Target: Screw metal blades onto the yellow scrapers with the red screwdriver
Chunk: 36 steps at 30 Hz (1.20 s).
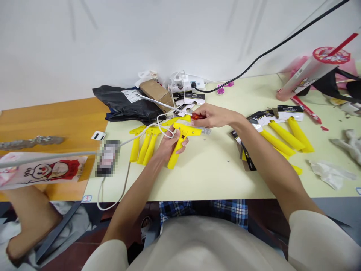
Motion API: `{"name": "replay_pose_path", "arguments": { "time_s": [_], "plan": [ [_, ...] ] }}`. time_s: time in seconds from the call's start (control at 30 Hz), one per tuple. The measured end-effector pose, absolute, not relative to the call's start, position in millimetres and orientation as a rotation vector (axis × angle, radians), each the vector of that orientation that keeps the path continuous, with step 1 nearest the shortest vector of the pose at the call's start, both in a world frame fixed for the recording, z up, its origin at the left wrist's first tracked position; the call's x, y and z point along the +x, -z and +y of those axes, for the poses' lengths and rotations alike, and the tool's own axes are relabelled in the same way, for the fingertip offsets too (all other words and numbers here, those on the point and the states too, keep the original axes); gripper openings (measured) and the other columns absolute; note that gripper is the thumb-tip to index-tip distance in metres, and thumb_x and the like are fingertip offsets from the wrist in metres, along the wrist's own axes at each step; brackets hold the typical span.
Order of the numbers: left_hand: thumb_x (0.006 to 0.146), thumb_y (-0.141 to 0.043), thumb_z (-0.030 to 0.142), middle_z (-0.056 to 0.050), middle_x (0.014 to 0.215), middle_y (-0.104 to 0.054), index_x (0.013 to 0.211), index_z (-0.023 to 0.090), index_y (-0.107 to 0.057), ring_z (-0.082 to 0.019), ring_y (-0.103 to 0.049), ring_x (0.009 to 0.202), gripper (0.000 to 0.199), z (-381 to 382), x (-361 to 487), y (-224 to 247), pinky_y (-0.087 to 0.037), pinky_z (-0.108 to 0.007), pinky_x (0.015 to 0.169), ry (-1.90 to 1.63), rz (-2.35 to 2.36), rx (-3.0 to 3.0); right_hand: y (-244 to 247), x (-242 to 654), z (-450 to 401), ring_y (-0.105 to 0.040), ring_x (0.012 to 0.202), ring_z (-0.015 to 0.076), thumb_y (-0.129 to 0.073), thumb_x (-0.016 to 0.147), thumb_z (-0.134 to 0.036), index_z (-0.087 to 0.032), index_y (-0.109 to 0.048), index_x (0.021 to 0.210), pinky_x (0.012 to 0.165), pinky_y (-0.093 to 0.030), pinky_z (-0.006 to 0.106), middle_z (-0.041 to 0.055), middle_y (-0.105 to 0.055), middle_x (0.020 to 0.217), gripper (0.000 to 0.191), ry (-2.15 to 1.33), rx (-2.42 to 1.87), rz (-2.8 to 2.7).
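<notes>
Yellow scraper (194,131) over the pale tabletop (203,177), a red-handled tool (198,116) by its head.
The step in hand looks like work at the scraper's head, where two screws (193,132) show; the next move seems to call for a firm hold on the handle and careful placing of the tool, whose tip I cannot make out. The left hand (168,142), reaching up from below the scraper, has its fingers closed around the handle, thumb near the head. The right hand (213,116), just above and right of the scraper, points leftward with fingers pinched on the tool. Loose yellow scrapers (152,147) lie left of the held one; carded yellow scrapers (287,135) lie well to its right.
</notes>
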<state>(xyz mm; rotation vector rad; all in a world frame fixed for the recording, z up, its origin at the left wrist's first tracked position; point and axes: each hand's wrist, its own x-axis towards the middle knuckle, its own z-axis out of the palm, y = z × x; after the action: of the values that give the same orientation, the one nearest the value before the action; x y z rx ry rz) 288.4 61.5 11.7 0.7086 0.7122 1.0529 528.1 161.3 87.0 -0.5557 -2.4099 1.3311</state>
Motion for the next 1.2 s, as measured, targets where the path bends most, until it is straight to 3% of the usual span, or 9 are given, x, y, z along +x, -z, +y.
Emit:
{"name": "replay_pose_path", "arguments": {
  "time_s": [0.2, 0.4, 0.63, 0.93, 1.2],
  "plan": [
    [0.080, -0.101, 0.044, 0.002, 0.097, -0.066, 0.112, 0.027, -0.058, -0.009, -0.061, 0.064, 0.056, 61.0, 290.4, -14.7, -0.035, -0.016, 0.038, -1.095, 0.723, 0.701, -91.7, 525.6, 157.1, -0.027, 0.064, 0.0099, -0.064, 0.107, -0.030, -0.023, -0.038, 0.074, 0.059, -0.025, 0.027, -0.0072, -0.031, 0.071, 0.042, -1.103, -0.581, -2.447],
    [0.083, -0.099, 0.046, 0.000, 0.102, -0.070, 0.115, 0.026, -0.059, -0.009, -0.061, 0.063, 0.054, 61.3, 284.8, -14.5, -0.036, -0.017, 0.038, -1.066, 0.698, 0.748, -84.9, 526.0, 159.5, -0.030, 0.061, 0.0089, -0.065, 0.108, -0.038, -0.023, -0.042, 0.076, 0.056, -0.024, 0.027, -0.0080, -0.034, 0.069, 0.042, -1.292, -0.557, -2.366],
    [0.084, -0.099, 0.042, 0.000, 0.101, -0.070, 0.113, 0.026, -0.058, -0.009, -0.062, 0.063, 0.053, 61.4, 284.9, -15.6, -0.034, -0.016, 0.037, -1.059, 0.706, 0.720, -98.2, 525.6, 153.5, -0.028, 0.065, 0.0103, -0.065, 0.107, -0.032, -0.023, -0.040, 0.074, 0.061, -0.025, 0.028, -0.0073, -0.033, 0.070, 0.042, -1.048, -0.605, -2.467],
    [0.080, -0.102, 0.040, 0.002, 0.099, -0.067, 0.104, 0.026, -0.055, -0.009, -0.064, 0.066, 0.054, 61.6, 294.3, -11.8, -0.036, -0.015, 0.038, -1.229, 0.678, 0.615, -92.2, 522.0, 153.8, -0.030, 0.063, 0.0102, -0.063, 0.110, -0.040, -0.023, -0.040, 0.076, 0.060, -0.024, 0.029, -0.0078, -0.034, 0.068, 0.044, -0.983, -0.693, -2.397],
    [0.084, -0.098, 0.049, 0.002, 0.096, -0.066, 0.113, 0.027, -0.056, -0.011, -0.064, 0.065, 0.056, 60.3, 288.6, -13.0, -0.036, -0.018, 0.037, -1.110, 0.688, 0.778, -93.7, 514.6, 148.2, -0.033, 0.065, 0.0108, -0.062, 0.108, -0.043, -0.022, -0.047, 0.076, 0.062, -0.026, 0.029, -0.0070, -0.038, 0.069, 0.041, -0.954, -0.632, -2.399]
  ]
}}
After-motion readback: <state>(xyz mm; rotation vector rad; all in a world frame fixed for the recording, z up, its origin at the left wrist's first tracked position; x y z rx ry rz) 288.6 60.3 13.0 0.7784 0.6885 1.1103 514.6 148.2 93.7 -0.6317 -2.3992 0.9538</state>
